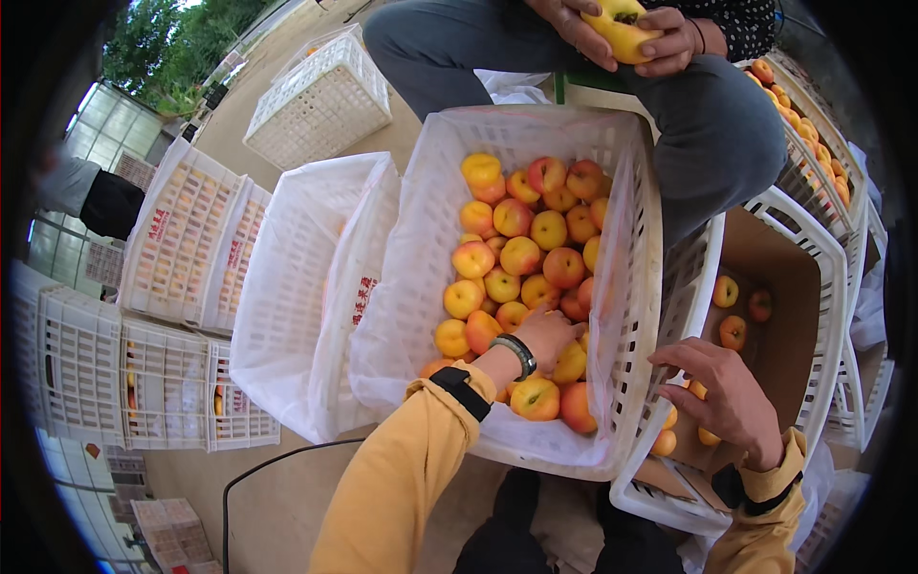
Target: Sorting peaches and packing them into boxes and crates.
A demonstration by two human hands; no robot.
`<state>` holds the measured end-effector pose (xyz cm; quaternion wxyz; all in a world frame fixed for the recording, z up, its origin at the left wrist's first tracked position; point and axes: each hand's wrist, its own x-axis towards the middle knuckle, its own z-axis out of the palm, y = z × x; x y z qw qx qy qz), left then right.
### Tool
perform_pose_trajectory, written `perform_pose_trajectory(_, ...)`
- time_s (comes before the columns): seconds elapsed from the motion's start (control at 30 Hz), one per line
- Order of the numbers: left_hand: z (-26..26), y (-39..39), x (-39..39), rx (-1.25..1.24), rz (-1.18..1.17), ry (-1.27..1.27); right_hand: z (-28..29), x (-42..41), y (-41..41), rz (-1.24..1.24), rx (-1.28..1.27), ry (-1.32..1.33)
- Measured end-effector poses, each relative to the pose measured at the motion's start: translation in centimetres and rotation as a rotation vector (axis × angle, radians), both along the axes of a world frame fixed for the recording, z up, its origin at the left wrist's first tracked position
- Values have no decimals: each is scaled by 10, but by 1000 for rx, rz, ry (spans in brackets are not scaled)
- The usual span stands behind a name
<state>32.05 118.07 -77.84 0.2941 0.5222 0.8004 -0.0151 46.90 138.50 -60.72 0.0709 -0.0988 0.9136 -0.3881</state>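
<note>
Many yellow-red nectarines or peaches (563, 268) fill a white plastic crate (640, 301) lined with thin white sheeting (423, 215). My left hand (546, 337), with a dark band at its wrist, reaches down among the fruit; its fingertips are partly hidden, so any grip on a fruit cannot be made out. Over the near left edge of a second white crate (825, 323) hovers my right hand (724, 391), fingers apart and curved, with no fruit visible in it. That crate has brown cardboard (782, 265) inside and several loose fruits (733, 333).
Across the crate sits another person (717, 136), holding a yellow fruit (622, 30) in both hands. An upright lined crate (287, 287) stands at left, with stacked fruit crates (183, 237) beyond. A fruit-filled crate (803, 165) is at upper right. A black cable (237, 477) crosses the floor.
</note>
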Motion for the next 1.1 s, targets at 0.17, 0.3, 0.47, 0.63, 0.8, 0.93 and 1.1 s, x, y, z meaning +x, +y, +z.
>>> perform_pose_trajectory(0.17, 7, -3, -8, 56, 15, -2, -18, 2, -1, -28, -48, -84)
perform_pose_trajectory(0.3, 0, -17, -8, 156, 50, 0, -18, 3, -14, 53, -29, -70)
perform_pose_trajectory(0.47, 6, -32, -13, 18, 75, 26, -45, -16, -37, 304, 106, 174)
perform_pose_trajectory(0.63, 11, -56, -35, -200, 183, -39, -54, -29, -63, 486, 422, 99)
perform_pose_trajectory(0.8, 16, -48, -33, -315, 203, -25, -98, -37, -72, 554, 569, -29)
perform_pose_trajectory(0.93, 14, -50, -27, -231, 193, 0, -97, -37, -67, 505, 529, 54)
perform_pose_trajectory(1.1, 9, -40, -30, -119, 324, 35, -54, -18, -45, 312, 337, 158)
